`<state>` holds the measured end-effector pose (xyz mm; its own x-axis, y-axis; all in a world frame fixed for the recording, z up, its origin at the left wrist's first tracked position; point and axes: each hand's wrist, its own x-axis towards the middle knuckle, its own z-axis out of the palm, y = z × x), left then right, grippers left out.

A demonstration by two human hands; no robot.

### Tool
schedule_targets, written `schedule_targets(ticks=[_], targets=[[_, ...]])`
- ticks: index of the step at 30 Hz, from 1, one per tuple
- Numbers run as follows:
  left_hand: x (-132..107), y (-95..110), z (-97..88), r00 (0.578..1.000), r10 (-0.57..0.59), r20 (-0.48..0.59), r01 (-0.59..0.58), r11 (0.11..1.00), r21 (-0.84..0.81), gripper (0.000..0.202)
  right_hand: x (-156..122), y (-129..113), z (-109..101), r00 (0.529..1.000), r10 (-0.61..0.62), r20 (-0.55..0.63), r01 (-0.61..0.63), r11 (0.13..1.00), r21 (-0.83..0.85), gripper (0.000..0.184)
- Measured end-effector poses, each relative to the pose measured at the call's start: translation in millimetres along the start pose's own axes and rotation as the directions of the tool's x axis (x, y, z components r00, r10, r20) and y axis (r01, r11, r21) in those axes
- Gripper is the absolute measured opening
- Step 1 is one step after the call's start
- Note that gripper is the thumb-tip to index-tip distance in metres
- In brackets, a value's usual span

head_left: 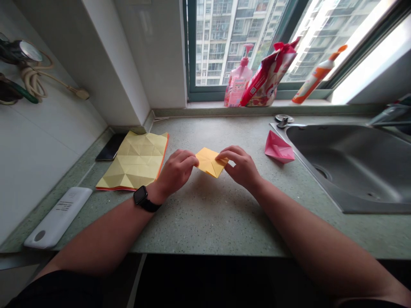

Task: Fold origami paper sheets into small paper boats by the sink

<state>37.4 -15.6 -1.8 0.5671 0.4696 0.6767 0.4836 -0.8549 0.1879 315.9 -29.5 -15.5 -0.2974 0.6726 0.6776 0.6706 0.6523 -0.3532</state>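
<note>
Between my hands is a small folded piece of yellow-orange paper [208, 161], with crease lines and layered flaps on its top face. My left hand [177, 169], below a wrist with a black watch, pinches the paper's left corner. On the opposite side, my right hand [240, 166] grips the right corner, with fingers on top and the thumb underneath. A pink folded paper boat [278, 147] rests to the right, close to the sink. At left lies a stack of creased paper sheets [135, 160], pale yellow on top with orange-red edges beneath.
A steel sink [359, 167] takes up the right side. A white power bank [59, 218] and a dark phone [111, 146] lie at left. On the sill stand a pink pump bottle [238, 83], a red bag [269, 77] and an orange-white bottle [314, 81]. Coiled cord [34, 81] hangs upper left.
</note>
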Motion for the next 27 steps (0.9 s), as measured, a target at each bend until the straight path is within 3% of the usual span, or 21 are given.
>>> schedule_targets(ticks=[5, 10, 14, 18, 23, 27], targets=[[-2.5, -9.8, 6.9, 0.973, -0.043, 0.225, 0.024, 0.996, 0.087, 0.023, -2.4, 2.5, 1.5, 0.971, -0.008, 0.238, 0.035, 0.993, -0.112, 0.031], [-8.8, -8.6, 11.2, 0.931, -0.060, 0.359, 0.056, 0.998, 0.021, 0.030, -3.9, -0.1, -0.7, 0.871, 0.063, 0.488, 0.005, 0.991, -0.137, 0.035], [-8.0, -1.5, 7.1, 0.931, -0.048, 0.361, 0.050, 0.999, 0.004, 0.029, -5.1, -2.7, -1.9, 0.858, 0.092, 0.505, -0.023, 0.990, -0.141, 0.040], [-3.6, 2.9, 3.2, 0.926, 0.002, 0.378, 0.010, 1.000, -0.028, 0.013, -4.6, -6.1, -3.5, 0.862, 0.069, 0.503, -0.008, 0.993, -0.121, 0.037], [-4.1, 3.8, 2.4, 0.915, -0.013, 0.403, 0.036, 0.998, -0.049, 0.014, -1.6, -11.2, -6.3, 0.878, 0.000, 0.479, 0.016, 0.999, -0.030, 0.027], [-5.9, 4.8, 2.5, 0.929, -0.054, 0.367, 0.066, 0.998, -0.022, 0.013, -2.2, -10.1, -6.3, 0.873, 0.016, 0.488, -0.007, 1.000, -0.020, 0.018]])
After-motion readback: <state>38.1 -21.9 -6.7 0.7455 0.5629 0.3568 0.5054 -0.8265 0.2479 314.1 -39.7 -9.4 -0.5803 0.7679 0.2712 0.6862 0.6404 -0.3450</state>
